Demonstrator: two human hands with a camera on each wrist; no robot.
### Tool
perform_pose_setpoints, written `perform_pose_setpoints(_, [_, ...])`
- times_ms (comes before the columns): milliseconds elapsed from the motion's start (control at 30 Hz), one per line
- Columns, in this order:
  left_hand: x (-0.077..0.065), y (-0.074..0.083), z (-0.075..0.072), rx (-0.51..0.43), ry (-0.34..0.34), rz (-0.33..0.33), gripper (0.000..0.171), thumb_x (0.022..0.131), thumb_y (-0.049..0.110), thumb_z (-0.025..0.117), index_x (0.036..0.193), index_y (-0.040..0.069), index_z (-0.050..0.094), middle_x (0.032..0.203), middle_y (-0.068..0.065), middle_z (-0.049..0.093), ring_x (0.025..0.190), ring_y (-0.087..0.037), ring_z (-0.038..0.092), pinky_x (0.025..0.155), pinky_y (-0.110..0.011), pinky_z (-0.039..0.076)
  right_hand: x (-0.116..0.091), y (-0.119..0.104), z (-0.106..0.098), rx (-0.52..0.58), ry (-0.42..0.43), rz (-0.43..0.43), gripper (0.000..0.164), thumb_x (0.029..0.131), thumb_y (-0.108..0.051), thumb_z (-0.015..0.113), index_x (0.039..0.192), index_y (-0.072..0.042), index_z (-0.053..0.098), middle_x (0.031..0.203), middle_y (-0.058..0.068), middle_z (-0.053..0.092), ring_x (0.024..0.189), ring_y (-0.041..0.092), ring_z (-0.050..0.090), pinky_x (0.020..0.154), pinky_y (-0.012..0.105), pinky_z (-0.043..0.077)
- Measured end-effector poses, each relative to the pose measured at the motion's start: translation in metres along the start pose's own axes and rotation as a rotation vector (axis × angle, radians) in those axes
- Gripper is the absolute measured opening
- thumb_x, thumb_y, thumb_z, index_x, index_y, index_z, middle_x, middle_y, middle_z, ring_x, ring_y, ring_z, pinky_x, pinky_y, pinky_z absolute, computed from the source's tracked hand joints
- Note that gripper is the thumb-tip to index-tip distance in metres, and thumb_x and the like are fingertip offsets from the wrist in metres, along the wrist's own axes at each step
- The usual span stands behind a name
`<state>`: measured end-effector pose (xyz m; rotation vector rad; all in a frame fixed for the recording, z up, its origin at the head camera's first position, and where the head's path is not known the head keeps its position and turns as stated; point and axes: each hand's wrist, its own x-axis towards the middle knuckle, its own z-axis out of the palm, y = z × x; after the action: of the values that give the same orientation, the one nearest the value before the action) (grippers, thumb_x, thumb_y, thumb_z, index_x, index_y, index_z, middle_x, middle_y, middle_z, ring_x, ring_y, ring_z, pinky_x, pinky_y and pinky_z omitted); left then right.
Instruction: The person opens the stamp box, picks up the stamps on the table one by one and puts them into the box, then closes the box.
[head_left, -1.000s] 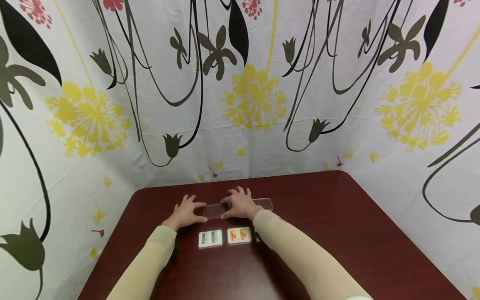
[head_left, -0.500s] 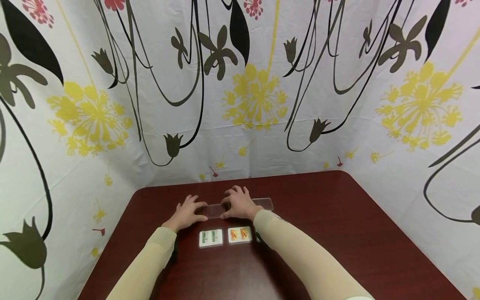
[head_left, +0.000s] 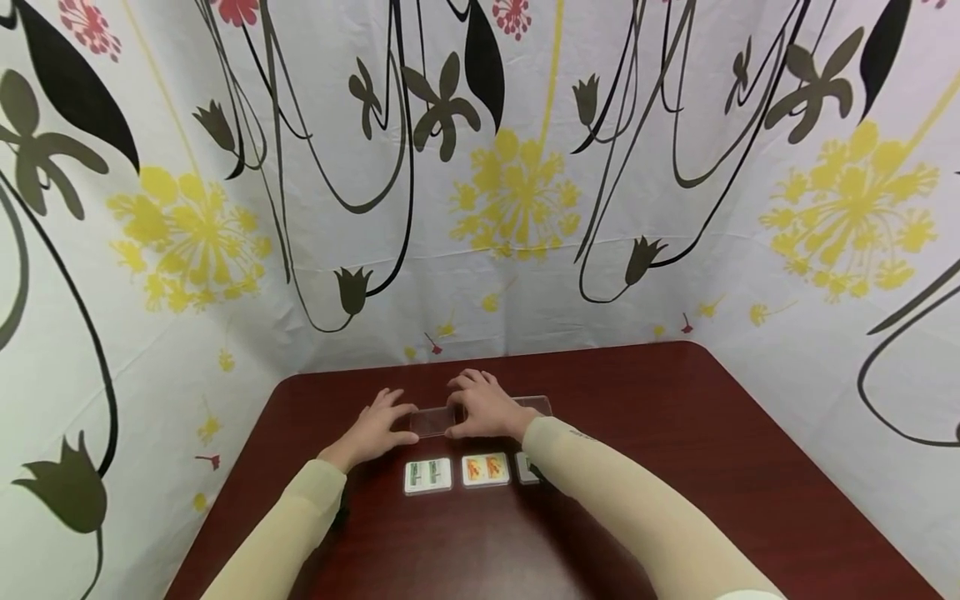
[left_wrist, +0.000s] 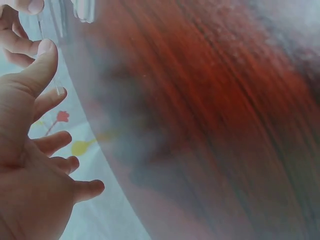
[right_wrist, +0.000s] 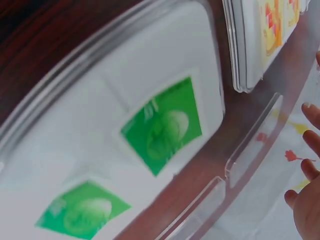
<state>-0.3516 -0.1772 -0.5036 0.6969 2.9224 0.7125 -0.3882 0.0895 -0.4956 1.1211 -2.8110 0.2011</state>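
Note:
A clear, flat plastic lid lies between the two hands near the table's far side. My left hand pinches its left end between thumb and index finger, the other fingers spread; the left wrist view shows that thumb at the clear edge. At the lid's right end, my right hand holds it with thumb and index finger. Nearer to me stand a clear case with green pictures, one with orange pictures and a third case, partly hidden by my right sleeve; its green labels show in the right wrist view.
A second clear lid lies just right of my right hand, partly covered by it. The dark red wooden table meets a flower-patterned cloth at its back and sides.
Both hands keep their places at the lid's two ends. The head view has turned slightly left, and the right sleeve now uncovers more of the third case.

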Motion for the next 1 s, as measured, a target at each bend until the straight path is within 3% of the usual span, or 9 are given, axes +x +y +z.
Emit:
perform_pose_setpoints(500, [-0.030,0.018,-0.011,0.014,-0.012,0.068,0.054,0.089,0.041,0.078,0.134,0.016,0.064,0.161,-0.018,0.028,0.151,-0.042,0.010,0.110,-0.071,0.017,-0.020,-0.014,-0.014,-0.015,0.083,-0.151,0.051,0.082,-0.072,0.065,0.103,-0.026,0.071,0.146,0.002,0.049,0.141,0.027,0.034,0.112,0.063,0.024])
perform_pose_setpoints(800, [-0.047,0.023,-0.008,-0.008,-0.048,0.097,0.047,0.088,0.039,0.079,0.128,0.016,0.067,0.161,-0.019,0.029,0.150,-0.044,0.011,0.109,-0.072,0.018,-0.036,-0.030,-0.015,-0.031,0.027,-0.179,0.051,0.083,-0.071,0.065,0.104,-0.025,0.071,0.149,0.001,0.046,0.143,0.026,0.031,0.113,0.062,0.022])
perform_pose_setpoints(1000, [-0.055,0.025,-0.003,0.011,-0.077,0.086,0.047,0.086,0.041,0.080,0.125,0.017,0.068,0.160,-0.017,0.030,0.150,-0.044,0.013,0.109,-0.073,0.017,-0.040,-0.035,-0.005,-0.058,0.028,-0.209,0.051,0.082,-0.073,0.064,0.102,-0.027,0.071,0.147,0.001,0.048,0.142,0.028,0.034,0.112,0.063,0.024])
